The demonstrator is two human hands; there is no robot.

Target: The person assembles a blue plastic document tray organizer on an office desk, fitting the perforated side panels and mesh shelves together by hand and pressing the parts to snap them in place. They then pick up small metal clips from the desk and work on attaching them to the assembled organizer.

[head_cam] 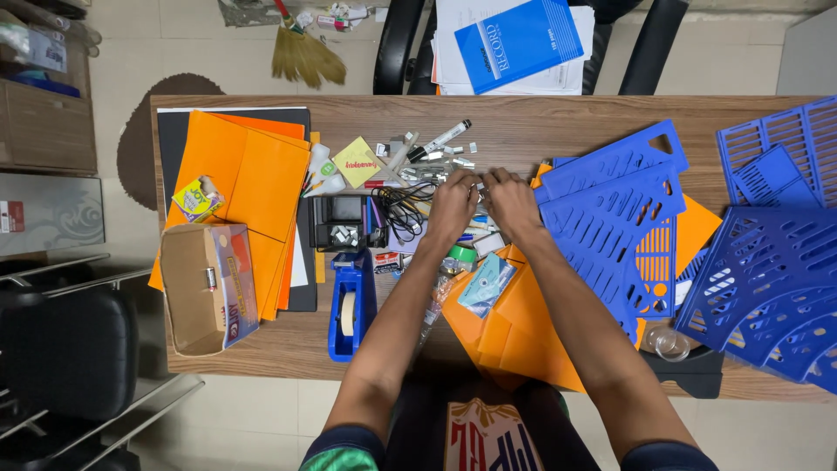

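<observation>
My left hand (pixel 452 206) and my right hand (pixel 511 201) meet over the middle of the wooden desk (pixel 558 122), fingers pinched together on a small metal clip (pixel 479 187) between them. Just beyond the fingertips lie several loose metal clips (pixel 453 157) and a black marker (pixel 440 139). Under my forearms lie orange paper sheets (pixel 514 323) and a small clear packet (pixel 486 283). A tangle of black cable (pixel 403 209) sits left of my left hand.
Blue plastic tray panels (pixel 610 209) spread over the desk's right side, with more (pixel 767 270) at the far right. Orange folders (pixel 248 183), an open cardboard box (pixel 205 288), a blue tape dispenser (pixel 350 301) and a black organiser (pixel 344 222) fill the left. A chair holds a blue book (pixel 519 39).
</observation>
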